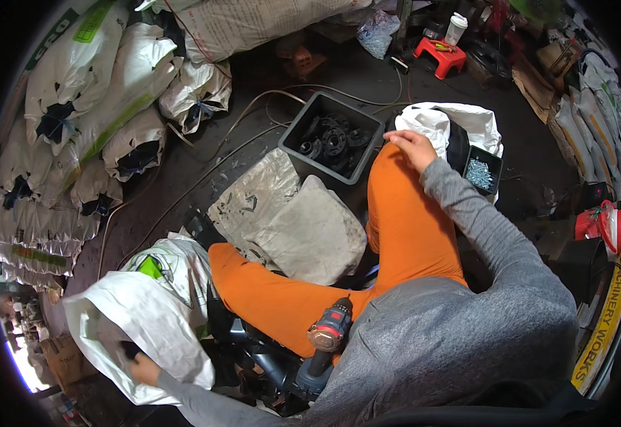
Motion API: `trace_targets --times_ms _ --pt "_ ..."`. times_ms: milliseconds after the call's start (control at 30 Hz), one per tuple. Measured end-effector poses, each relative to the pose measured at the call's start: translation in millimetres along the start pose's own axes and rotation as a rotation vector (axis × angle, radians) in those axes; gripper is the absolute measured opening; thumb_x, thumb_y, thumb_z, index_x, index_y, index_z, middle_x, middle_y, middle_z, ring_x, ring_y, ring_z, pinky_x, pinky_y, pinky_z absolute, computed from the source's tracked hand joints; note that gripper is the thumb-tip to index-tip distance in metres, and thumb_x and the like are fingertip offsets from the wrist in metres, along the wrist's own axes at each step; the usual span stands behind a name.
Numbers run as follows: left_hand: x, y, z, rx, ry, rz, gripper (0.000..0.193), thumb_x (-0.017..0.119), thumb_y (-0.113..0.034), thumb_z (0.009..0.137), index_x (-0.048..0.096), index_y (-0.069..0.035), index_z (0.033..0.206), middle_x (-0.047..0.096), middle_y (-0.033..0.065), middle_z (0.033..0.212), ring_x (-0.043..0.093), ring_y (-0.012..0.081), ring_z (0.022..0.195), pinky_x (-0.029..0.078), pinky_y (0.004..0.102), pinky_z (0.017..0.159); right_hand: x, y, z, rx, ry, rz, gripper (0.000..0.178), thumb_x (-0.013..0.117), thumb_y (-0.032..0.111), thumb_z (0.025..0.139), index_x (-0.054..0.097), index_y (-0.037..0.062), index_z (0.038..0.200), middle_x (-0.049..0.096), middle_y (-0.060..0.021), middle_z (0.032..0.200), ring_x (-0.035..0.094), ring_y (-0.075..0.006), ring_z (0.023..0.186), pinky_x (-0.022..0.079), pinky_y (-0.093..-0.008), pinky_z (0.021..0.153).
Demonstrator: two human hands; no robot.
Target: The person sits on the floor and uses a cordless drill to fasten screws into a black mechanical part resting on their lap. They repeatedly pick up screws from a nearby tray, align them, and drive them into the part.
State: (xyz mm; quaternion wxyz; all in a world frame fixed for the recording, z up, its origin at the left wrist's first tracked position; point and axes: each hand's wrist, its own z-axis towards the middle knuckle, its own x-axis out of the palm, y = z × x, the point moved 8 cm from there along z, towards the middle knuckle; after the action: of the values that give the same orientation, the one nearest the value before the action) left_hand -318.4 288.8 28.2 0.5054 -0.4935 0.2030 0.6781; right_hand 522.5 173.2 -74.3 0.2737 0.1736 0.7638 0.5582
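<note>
My left hand (144, 369) is inside the mouth of a large white woven sack (140, 313) at the lower left. Its fingers are closed on a small black part (130, 349), partly hidden, whose exact kind I cannot make out. Over my right knee, my right hand (414, 148) hovers with fingers stretched out to the left and nothing visible in it. Left of that hand, a grey bin (293, 135) holds several black round plastic parts (334, 139). A cordless drill (330, 331) rests upright by my lap, its bit pointing away from me.
A small black box of screws (479, 174) sits beside a white sack (478, 121) at the right. Folded sackcloth (314, 231) lies between my legs. Full white sacks (76, 78) are stacked at the left. Hoses (243, 117) cross the floor near a red stool (441, 55).
</note>
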Motion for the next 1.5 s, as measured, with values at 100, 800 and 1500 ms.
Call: trace_targets --times_ms 100,800,1500 --pt "-110.6 -34.7 -21.1 0.346 -0.529 -0.149 0.045 0.069 -0.023 0.085 0.062 0.009 0.116 0.067 0.0237 0.111 0.065 0.0335 0.097 0.051 0.0349 0.086 5.4 -31.0 79.5 -0.128 0.084 -0.231 0.029 0.063 0.030 0.090 0.072 0.0074 0.105 0.071 -0.0052 0.103 0.065 -0.0150 0.093 0.049 -0.0293 0.085" --pt "123.1 -425.6 -461.2 1.166 1.202 0.050 0.083 0.067 -0.037 0.080 0.033 0.001 0.145 0.066 0.0174 0.080 0.068 0.0318 0.072 0.053 0.0439 0.060 91.0 -110.6 202.7 0.243 0.031 -0.957 0.051 0.076 0.034 0.075 0.064 0.0139 0.121 0.064 -0.0156 0.122 0.060 -0.0305 0.116 0.048 -0.0406 0.097" --pt "180.5 -322.3 -356.2 0.098 1.293 -0.769 0.061 0.064 -0.035 0.091 0.046 0.000 0.137 0.065 0.0133 0.095 0.057 0.0137 0.062 0.047 0.0261 0.050 128.5 -32.7 -118.2 -1.021 0.592 -0.555 0.021 0.068 0.026 0.086 0.063 0.0149 0.103 0.061 -0.0024 0.116 0.067 -0.0230 0.088 0.057 -0.0347 0.069"
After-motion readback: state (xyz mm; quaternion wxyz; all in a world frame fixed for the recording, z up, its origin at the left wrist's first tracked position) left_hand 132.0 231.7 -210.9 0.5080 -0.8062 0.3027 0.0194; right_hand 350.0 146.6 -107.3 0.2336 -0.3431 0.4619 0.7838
